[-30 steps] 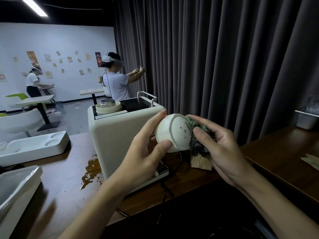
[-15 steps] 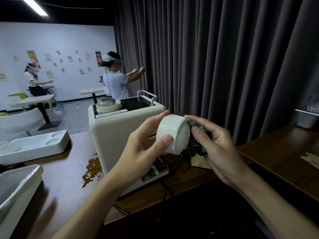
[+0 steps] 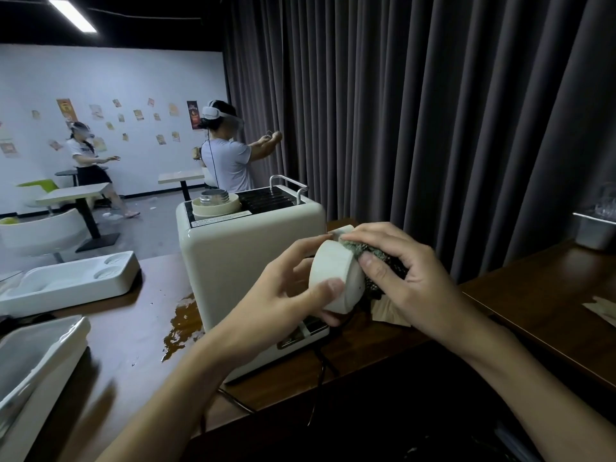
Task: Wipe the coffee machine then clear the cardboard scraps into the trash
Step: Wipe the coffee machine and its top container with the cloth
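The left hand (image 3: 283, 295), gripping the round cream plastic cap (image 3: 336, 278) beside the boxy cream coffee machine (image 3: 240, 261), has turned its face into the dark green cloth (image 3: 376, 258) that the right hand (image 3: 410, 278) pinches. Wiping continues, and the brown cardboard scrap (image 3: 388, 313) waits underneath.

Cream coffee machine (image 3: 233, 261) upright; tan cardboard scrap (image 3: 388, 313) just beside
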